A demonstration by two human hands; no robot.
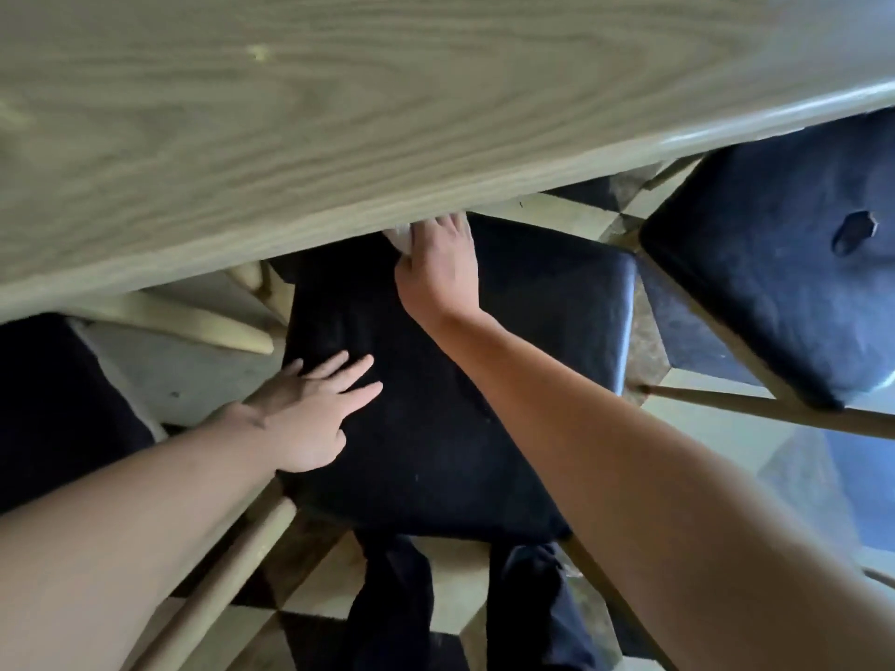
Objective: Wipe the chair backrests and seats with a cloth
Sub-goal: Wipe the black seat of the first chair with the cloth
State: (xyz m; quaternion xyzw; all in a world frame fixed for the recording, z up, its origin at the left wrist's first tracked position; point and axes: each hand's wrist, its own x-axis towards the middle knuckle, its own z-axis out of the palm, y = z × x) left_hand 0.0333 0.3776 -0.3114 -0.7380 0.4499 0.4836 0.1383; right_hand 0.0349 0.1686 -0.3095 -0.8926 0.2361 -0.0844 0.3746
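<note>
Cloth (401, 237) under right hand (443, 268) grip on seat (436, 428), left hand (310, 414) flat, fingers spread.

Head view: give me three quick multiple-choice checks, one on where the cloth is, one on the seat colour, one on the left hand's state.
1. Where is the cloth?
A. on the tabletop
B. under the right hand, at the table edge
C. on the floor

2. What colour is the chair seat being wiped?
A. black
B. red
C. white

3. How is the left hand?
A. gripping a chair leg
B. fist in the air
C. flat on the seat, fingers straight

Answers: 1 B, white cloth peeks out beside the fingers; 2 A, the cushion looks black; 3 C, palm down, holding nothing.
</note>
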